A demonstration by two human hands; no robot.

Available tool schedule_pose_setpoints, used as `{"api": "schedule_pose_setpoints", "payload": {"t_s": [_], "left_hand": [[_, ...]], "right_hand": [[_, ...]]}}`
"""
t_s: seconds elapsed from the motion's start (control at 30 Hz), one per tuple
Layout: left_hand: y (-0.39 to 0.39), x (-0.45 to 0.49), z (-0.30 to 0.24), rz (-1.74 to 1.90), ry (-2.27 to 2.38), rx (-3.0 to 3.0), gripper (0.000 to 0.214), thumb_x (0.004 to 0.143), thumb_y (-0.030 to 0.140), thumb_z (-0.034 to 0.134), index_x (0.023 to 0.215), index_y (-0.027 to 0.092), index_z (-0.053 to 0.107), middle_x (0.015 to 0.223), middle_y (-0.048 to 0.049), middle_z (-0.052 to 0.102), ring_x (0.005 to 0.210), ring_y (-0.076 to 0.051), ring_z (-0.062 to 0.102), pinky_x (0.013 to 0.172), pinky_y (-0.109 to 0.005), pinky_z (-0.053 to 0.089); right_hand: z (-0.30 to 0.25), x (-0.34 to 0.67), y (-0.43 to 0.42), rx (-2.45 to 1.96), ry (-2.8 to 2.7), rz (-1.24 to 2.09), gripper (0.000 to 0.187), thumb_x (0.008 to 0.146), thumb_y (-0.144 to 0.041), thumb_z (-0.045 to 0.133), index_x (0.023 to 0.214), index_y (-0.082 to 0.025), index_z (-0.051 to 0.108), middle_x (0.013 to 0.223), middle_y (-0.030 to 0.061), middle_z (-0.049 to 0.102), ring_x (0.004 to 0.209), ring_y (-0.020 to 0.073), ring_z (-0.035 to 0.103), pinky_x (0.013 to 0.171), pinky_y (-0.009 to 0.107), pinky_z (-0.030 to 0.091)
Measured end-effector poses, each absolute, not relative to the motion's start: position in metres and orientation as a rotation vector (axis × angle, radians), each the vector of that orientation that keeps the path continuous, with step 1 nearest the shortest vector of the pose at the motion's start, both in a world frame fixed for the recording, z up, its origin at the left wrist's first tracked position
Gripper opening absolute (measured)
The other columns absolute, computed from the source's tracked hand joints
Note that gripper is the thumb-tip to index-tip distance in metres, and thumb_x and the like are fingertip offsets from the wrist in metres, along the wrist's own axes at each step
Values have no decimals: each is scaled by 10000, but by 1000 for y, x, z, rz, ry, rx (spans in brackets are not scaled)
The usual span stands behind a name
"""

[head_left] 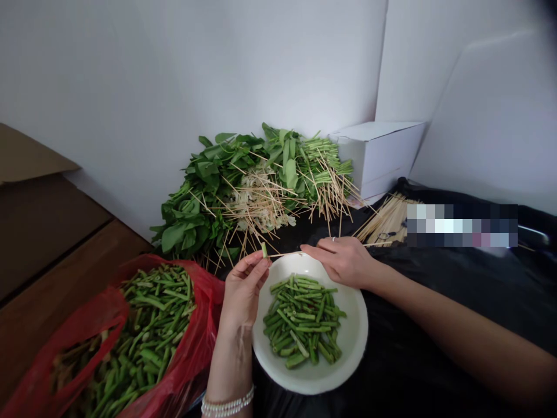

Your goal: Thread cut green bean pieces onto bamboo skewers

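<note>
My left hand (242, 288) pinches a short green stem piece (264, 250) between thumb and fingers, just above the far rim of a white plate (353, 342). My right hand (343, 259), a ring on one finger, grips a thin bamboo skewer (285, 253) whose tip points at the stem piece. The plate holds a heap of cut green stems (304, 318). A bead bracelet sits on my left wrist.
A red plastic bag (198, 342) full of cut green stems lies at the left. Behind the plate are skewered leafy greens (243, 186) against the wall, loose bamboo skewers (389, 219), and a white box (378, 152). A black sheet (435, 337) covers the surface.
</note>
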State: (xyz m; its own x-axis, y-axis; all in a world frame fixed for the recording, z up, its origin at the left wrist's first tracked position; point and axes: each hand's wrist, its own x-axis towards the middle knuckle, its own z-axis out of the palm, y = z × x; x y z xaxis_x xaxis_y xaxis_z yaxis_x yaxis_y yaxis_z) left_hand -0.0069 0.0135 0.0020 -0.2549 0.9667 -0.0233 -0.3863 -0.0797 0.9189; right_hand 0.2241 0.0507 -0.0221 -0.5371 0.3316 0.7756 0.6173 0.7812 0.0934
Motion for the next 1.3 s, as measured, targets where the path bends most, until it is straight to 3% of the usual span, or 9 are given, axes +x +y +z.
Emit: {"api": "schedule_pose_setpoints", "payload": {"t_s": [0.2,0.67,1.03,1.17,1.3], "left_hand": [[14,-7,1,1581,1061,744,323,480,155,904,765,164,752,704,-5,737,619,-94,656,634,-202,521],[13,-12,5,1463,1020,783,294,527,196,901,780,155,757,693,-22,725,569,-76,622,567,-170,511],[11,0,-1,1419,1044,916,261,554,217,891,774,157,764,696,-20,723,586,-78,614,619,-187,507],[9,1,-5,1178,1106,1198,254,601,240,861,826,164,772,801,-49,751,710,-146,662,717,-263,526],[8,0,-11,892,1356,1761,211,752,233,730,956,200,768,917,-69,753,847,-227,670,826,-367,515]], "right_hand": [[-24,220,48,-688,-2186,-493,343,929,-151,396,1165,-150,645,765,34,635,618,125,527,540,266,386],[-22,217,44,-696,-2213,-393,281,964,-195,387,1050,-158,652,734,21,615,627,121,534,544,250,371],[-23,211,39,-685,-2234,-348,245,955,-161,392,1021,-170,627,727,5,604,622,117,540,555,252,367],[-23,207,37,-608,-2264,-420,214,955,-178,428,1025,-149,628,728,4,596,621,126,534,550,273,351],[-19,214,44,-705,-2132,-463,251,972,-220,414,1059,-153,640,760,17,621,649,125,536,569,271,347]]}}
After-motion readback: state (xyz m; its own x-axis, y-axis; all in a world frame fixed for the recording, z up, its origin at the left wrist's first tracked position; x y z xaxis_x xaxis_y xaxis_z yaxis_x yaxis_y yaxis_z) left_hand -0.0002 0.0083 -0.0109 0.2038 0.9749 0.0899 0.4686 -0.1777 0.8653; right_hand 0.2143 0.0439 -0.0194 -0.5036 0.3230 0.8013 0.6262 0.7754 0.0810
